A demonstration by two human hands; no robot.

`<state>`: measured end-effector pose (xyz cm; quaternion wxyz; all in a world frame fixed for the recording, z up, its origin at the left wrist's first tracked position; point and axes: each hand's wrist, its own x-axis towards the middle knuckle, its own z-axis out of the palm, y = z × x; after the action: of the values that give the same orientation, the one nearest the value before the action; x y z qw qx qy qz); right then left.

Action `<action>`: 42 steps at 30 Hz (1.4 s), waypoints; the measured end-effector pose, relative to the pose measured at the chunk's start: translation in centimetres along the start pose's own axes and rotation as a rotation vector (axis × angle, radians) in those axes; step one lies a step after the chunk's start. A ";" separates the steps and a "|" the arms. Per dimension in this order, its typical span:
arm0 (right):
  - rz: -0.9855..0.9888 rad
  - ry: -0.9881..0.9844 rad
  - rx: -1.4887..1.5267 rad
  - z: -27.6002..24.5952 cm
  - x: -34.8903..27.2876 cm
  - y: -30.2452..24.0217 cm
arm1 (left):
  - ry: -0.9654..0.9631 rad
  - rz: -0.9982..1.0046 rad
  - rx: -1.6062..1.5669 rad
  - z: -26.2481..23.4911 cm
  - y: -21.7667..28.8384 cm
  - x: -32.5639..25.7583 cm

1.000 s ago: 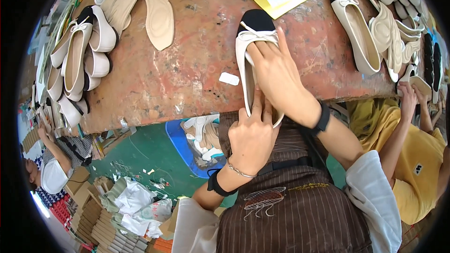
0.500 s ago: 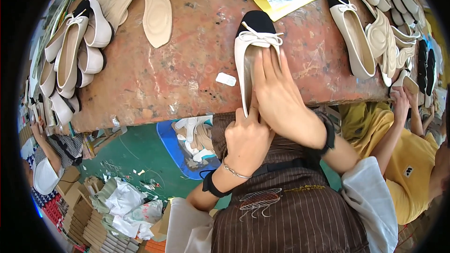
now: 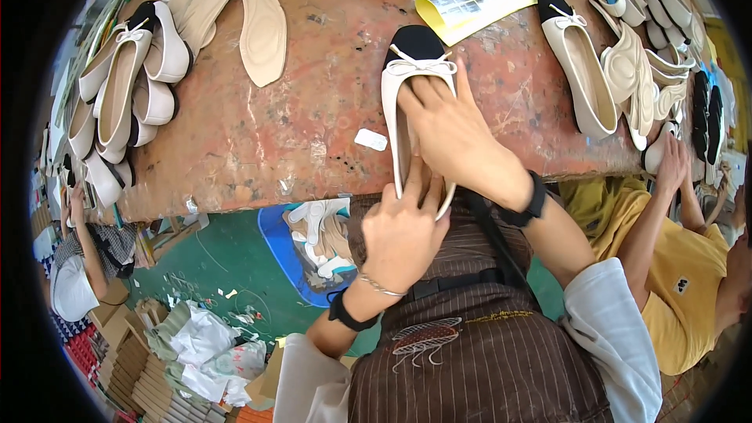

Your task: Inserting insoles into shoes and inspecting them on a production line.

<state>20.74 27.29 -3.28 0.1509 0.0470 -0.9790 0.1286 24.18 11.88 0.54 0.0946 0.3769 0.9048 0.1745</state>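
A white ballet flat (image 3: 390, 121) with a black toe cap and a thin white bow lies on the bench in front of me, its toe pointing away. The fingers of my right hand (image 3: 466, 145) stretch into the shoe, their tips hidden under the front edge by the bow. One outer finger stays outside, along the shoe's right side. At the heel, my left hand (image 3: 403, 239) grips the shoe, with some fingertips inside over the insole. A small white label (image 3: 370, 139) sits on the bench to the left of the shoe.
Matching flats (image 3: 117, 94) are piled at the left, beside beige insoles (image 3: 262, 23). Another flat (image 3: 580, 70) and more insoles lie at the right. Yellow-backed sheets (image 3: 486, 8) sit far ahead. Below the bench edge is a blue bin (image 3: 294, 258). A co-worker in yellow (image 3: 666, 282) works at the right.
My right hand's fingers have pushed deeper under the shoe's front edge, and one finger has spread outside. My left hand's fingers have moved over the heel. The shoe appears slightly farther left and nearer.
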 end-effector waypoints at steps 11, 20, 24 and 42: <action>0.593 0.024 -0.533 -11.5 -12.1 12.6 | 0.267 -0.114 -0.270 -3.1 -6.4 0.5; 0.666 0.461 0.405 -10.7 -4.5 1.1 | -0.262 -0.528 -0.974 -1.7 -9.3 2.8; 0.226 0.332 0.330 -7.6 -3.3 -3.5 | -0.202 -0.681 -1.485 0.4 -7.6 2.2; 1.068 0.335 -0.547 -10.2 -4.7 27.8 | 0.939 -0.377 -0.193 -22.8 -28.6 0.5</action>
<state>24.44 57.05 -1.94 0.2238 -0.5103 -0.8279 -0.0637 -1.62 -12.00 10.43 -0.2574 0.0778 0.8818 0.3875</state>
